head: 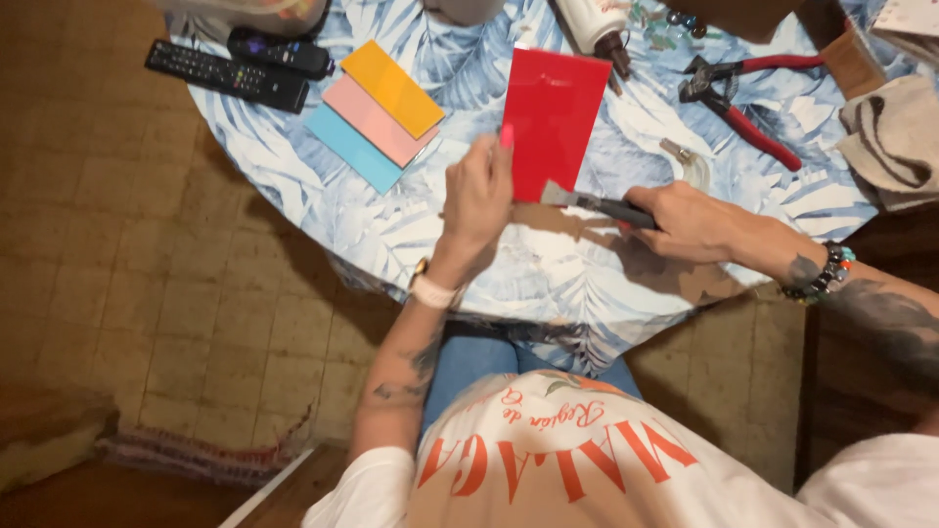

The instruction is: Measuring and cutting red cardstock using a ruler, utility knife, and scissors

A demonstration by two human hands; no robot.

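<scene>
Table [323, 220] in leaf-print cloth over tiled floor [127, 284]; left hand [477, 196] pinches red sheet [553, 117], right hand [685, 220] grips scraper [587, 200].

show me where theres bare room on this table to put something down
Bare cloth shows on the table edge nearest the person, below the left hand and right hand, and between the coloured sheets and the red sheet. The far side is crowded: remotes, red-handled pliers, a folded cloth.

Bare leaf-patterned surface [391, 230] lies open left of the hands; three overlapping coloured rectangular sheets [377, 117] and two black remote controls [240, 68] crowd beyond; red-handled pliers [743, 98] block the right.
</scene>
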